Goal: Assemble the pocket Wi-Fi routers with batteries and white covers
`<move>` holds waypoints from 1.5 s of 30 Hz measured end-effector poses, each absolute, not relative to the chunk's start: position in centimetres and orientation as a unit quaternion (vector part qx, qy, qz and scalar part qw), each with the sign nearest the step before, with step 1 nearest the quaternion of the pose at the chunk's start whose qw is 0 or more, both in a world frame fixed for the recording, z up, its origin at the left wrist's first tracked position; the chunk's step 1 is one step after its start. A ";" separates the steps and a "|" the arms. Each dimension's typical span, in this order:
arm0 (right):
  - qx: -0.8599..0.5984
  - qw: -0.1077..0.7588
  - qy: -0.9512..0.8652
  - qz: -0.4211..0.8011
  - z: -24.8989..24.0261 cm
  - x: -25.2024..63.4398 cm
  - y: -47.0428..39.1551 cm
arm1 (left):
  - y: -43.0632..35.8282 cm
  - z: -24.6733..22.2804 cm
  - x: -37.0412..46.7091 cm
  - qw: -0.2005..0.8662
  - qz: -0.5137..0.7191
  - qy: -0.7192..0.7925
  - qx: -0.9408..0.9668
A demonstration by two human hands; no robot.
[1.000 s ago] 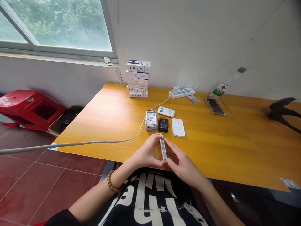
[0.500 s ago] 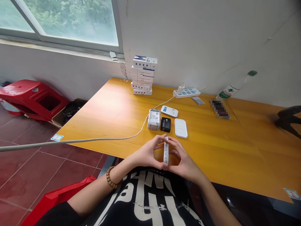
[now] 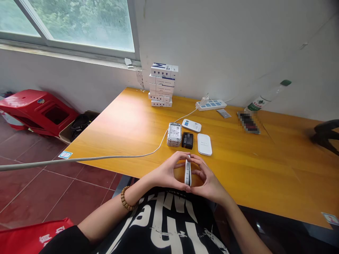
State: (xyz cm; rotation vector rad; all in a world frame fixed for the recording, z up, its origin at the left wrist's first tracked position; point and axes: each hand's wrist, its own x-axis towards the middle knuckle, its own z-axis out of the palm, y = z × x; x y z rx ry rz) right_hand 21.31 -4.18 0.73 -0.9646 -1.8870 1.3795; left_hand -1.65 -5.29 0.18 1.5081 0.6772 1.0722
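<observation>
Between my two hands, a white portable Wi-Fi router (image 3: 187,173) stands on edge just in front of the table's near side. My left hand (image 3: 168,173) grips it from the left, fingers at the top end and thumb at the bottom. My right hand (image 3: 210,181) grips the right side the same way. A dark gap shows along the edge between its two shell halves. Beyond my fingers lie a black battery (image 3: 187,140), a white cover (image 3: 204,144), another white router (image 3: 191,125) and a stack of coverless routers (image 3: 174,134).
White boxes (image 3: 162,84) are stacked by the wall. A power strip (image 3: 211,104) with a plug, a bottle (image 3: 261,100) and a blurred flat item (image 3: 248,122) are at the back. A white cable (image 3: 113,156) crosses the table's left side. A red stool (image 3: 39,109) lies on the floor.
The dark gap between the router's shell halves has widened, mostly toward its lower end. Both hands keep nearly the same place. The view has shifted slightly.
</observation>
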 end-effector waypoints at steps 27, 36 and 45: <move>-0.461 0.092 -0.839 0.276 2.5 24.7 -3.2 | -5.8 1.1 -7.0 0.397 0.286 0.400 0.775; -0.411 -0.009 -0.872 0.265 4.5 23.7 -1.9 | -5.8 0.8 -6.8 0.334 0.235 0.420 0.811; -0.419 0.055 -0.877 0.231 7.3 25.0 2.7 | -5.7 0.0 -6.3 0.283 0.224 0.435 0.825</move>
